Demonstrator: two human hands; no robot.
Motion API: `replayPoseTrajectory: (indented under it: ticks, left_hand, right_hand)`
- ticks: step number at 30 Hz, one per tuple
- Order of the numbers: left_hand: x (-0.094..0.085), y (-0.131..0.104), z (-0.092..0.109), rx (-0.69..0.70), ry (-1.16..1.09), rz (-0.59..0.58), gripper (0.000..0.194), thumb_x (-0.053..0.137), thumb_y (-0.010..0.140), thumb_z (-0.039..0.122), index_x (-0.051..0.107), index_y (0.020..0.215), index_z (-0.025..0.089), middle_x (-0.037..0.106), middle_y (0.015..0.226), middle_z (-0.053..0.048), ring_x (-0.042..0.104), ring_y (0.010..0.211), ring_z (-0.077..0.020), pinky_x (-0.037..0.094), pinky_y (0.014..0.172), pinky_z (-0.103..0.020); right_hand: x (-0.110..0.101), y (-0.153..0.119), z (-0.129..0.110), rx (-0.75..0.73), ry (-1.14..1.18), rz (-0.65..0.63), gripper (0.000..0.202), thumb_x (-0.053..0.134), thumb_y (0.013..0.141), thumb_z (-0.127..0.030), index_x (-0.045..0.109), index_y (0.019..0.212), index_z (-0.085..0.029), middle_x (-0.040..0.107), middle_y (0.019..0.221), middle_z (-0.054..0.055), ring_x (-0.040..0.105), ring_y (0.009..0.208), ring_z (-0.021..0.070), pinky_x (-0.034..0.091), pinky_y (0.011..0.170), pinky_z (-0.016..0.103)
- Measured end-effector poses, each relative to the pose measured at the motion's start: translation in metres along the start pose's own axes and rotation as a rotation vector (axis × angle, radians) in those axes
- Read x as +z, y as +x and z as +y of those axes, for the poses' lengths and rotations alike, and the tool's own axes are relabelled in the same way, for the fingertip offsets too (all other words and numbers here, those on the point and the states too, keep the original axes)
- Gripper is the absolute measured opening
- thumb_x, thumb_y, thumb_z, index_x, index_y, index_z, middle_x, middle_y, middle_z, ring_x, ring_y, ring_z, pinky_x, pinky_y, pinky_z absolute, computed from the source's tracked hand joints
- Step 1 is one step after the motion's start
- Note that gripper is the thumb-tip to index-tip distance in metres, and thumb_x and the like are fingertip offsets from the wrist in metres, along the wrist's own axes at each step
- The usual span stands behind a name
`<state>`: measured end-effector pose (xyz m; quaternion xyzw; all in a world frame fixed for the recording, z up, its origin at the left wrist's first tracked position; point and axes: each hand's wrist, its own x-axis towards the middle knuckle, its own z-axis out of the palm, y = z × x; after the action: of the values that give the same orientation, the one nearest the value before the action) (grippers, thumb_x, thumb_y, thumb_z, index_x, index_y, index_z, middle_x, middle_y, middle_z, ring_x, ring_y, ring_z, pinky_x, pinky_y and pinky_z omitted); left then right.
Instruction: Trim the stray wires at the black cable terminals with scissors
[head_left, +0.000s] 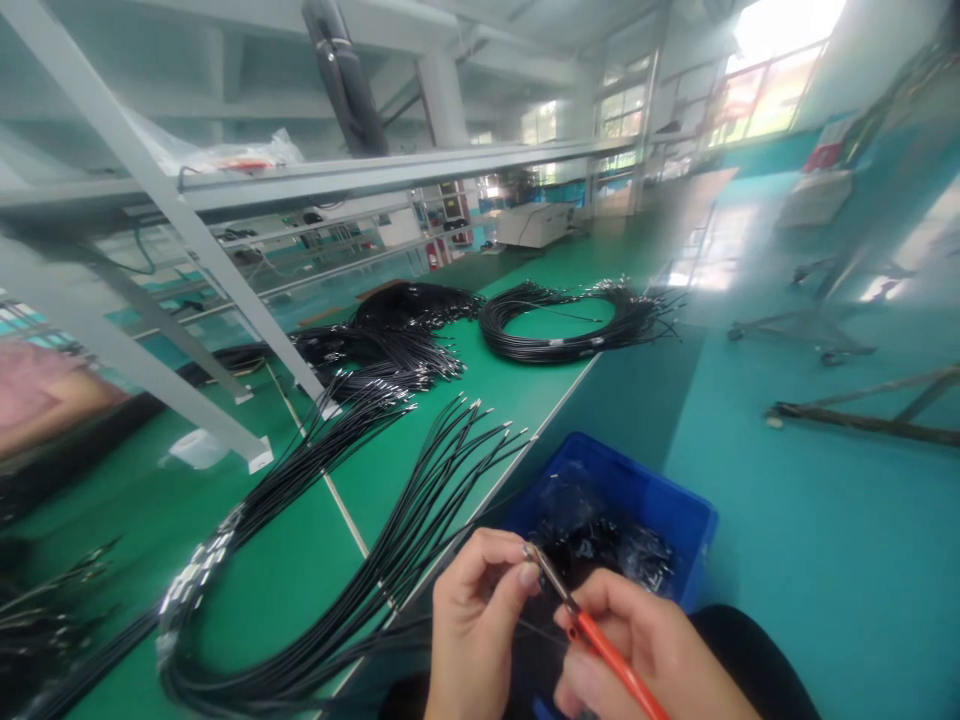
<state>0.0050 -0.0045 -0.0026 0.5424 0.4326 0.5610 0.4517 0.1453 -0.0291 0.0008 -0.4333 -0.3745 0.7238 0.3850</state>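
Observation:
My left hand pinches a small metallic piece at the end of a thin black cable, near the bottom centre. In my right hand is a tool with an orange-red handle and a slim metal tip. That tip reaches the piece between my left thumb and index finger. Left of my hands, a bundle of black cables with silvery ends curves across the green table. Below and behind my hands is a blue bin holding dark parts and clear plastic bags.
A coiled cable bundle and further cable piles lie farther back on the table. White shelf posts stand at the left. A person's pink sleeve shows at the left edge.

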Motion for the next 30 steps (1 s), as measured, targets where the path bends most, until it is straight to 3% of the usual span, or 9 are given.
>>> replayPoseTrajectory:
  ticks: [9, 17, 20, 24, 27, 30]
  left_hand:
    - [0.000, 0.001, -0.004, 0.061, 0.085, -0.084, 0.008, 0.062, 0.079, 0.013, 0.062, 0.077, 0.020, 0.061, 0.077, 0.001, 0.057, 0.068, -0.0129, 0.048, 0.064, -0.023]
    - [0.000, 0.000, -0.004, 0.071, 0.137, -0.067, 0.005, 0.061, 0.080, 0.016, 0.062, 0.076, 0.019, 0.061, 0.075, 0.000, 0.057, 0.068, -0.0140, 0.046, 0.064, -0.023]
    - [0.004, 0.000, -0.004, 0.079, 0.187, 0.000, 0.005, 0.062, 0.078, 0.017, 0.062, 0.073, 0.019, 0.062, 0.072, 0.000, 0.057, 0.066, -0.0141, 0.044, 0.062, -0.023]
    - [0.010, -0.001, 0.001, 0.096, 0.308, 0.023, 0.007, 0.063, 0.076, 0.018, 0.063, 0.069, 0.018, 0.059, 0.065, 0.001, 0.055, 0.062, -0.0135, 0.042, 0.060, -0.022]
    - [0.012, -0.003, 0.005, 0.094, 0.385, -0.036, 0.009, 0.062, 0.076, 0.019, 0.062, 0.067, 0.017, 0.058, 0.063, 0.001, 0.054, 0.059, -0.0132, 0.041, 0.057, -0.022]
    - [0.014, -0.005, 0.006, 0.071, 0.412, -0.081, 0.012, 0.060, 0.077, 0.019, 0.062, 0.066, 0.016, 0.058, 0.063, -0.001, 0.055, 0.059, -0.0141, 0.042, 0.056, -0.022]
  right_hand:
    - [-0.001, 0.001, -0.007, 0.005, -0.113, 0.044, 0.014, 0.062, 0.067, -0.011, 0.051, 0.073, -0.018, 0.066, 0.054, -0.003, 0.049, 0.039, 0.0048, 0.024, 0.035, 0.015]
    - [-0.006, 0.005, 0.000, -0.027, -0.083, 0.065, 0.018, 0.067, 0.062, -0.014, 0.052, 0.071, -0.018, 0.059, 0.046, -0.006, 0.057, 0.043, 0.0101, 0.040, 0.043, 0.017]
    - [-0.007, 0.005, 0.001, -0.164, -0.024, 0.190, 0.020, 0.069, 0.065, -0.023, 0.055, 0.077, -0.019, 0.061, 0.051, -0.004, 0.058, 0.048, 0.0115, 0.045, 0.048, 0.020]
    - [-0.002, 0.007, -0.002, -0.448, 0.009, 0.455, 0.038, 0.077, 0.061, -0.027, 0.055, 0.091, -0.023, 0.068, 0.077, 0.000, 0.064, 0.073, 0.0158, 0.051, 0.063, 0.021]
    - [0.002, 0.012, -0.003, -0.566, -0.016, 0.497, 0.032, 0.072, 0.068, -0.027, 0.054, 0.095, -0.026, 0.069, 0.087, 0.001, 0.063, 0.086, 0.0165, 0.052, 0.072, 0.022]
    - [0.005, 0.018, -0.001, -0.645, -0.107, 0.534, 0.026, 0.067, 0.073, -0.025, 0.055, 0.095, -0.026, 0.067, 0.083, 0.000, 0.064, 0.080, 0.0158, 0.053, 0.069, 0.023]
